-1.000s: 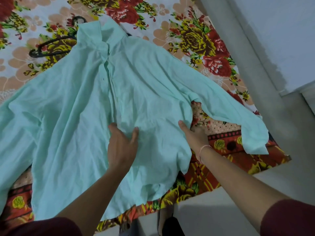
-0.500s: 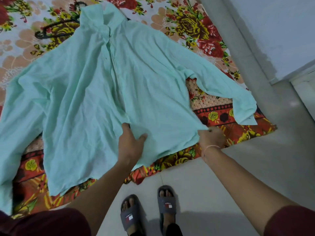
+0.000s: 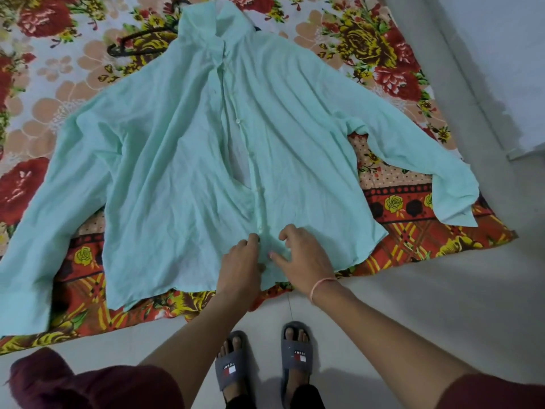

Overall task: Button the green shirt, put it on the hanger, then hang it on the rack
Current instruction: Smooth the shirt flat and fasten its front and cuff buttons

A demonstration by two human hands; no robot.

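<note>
We see the green shirt (image 3: 177, 157) spread front-up on the floral sheet (image 3: 59, 84), ready for buttoning. At its hem the left hand (image 3: 240, 264) curls fingers onto the placket, pinch unclear; the right hand (image 3: 305, 258) spreads fingers to flatten cloth. The hanger (image 3: 115, 50) waits by its collar

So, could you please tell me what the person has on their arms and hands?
Dark maroon sleeves leave both forearms bare. The right hand has a thin pink thread band at its wrist; the left hand shows no ring or band.
</note>
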